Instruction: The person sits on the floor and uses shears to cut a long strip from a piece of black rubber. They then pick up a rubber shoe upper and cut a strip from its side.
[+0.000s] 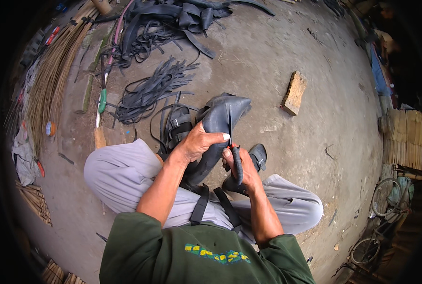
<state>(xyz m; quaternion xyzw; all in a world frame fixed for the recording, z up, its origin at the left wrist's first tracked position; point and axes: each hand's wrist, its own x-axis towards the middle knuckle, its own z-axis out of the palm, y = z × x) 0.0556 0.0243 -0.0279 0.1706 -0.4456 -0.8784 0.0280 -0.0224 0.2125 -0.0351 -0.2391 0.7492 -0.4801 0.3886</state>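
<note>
Between my knees lies a wide piece of black rubber tube [220, 118], its far end folded over to the right. My left hand [195, 143] is closed on the tube's near part, thumb laid across the top. A pair of scissors [238, 165] with dark wrapped handles is gripped in my right hand [249, 174]. Its pointed blade reaches away from me over the rubber, beside my left thumb tip. I cannot tell whether the blades are parted. The lower length of tube curves down toward my lap, partly hidden by my hands.
Cut black rubber strips [156, 90] lie ahead to the left, with a larger heap of rubber pieces [192, 19] beyond. A brick [294, 93] sits on the floor to the right. Long thin sticks [54, 85] and a green-handled tool [102, 101] are at left, a bicycle wheel [373, 201] at right.
</note>
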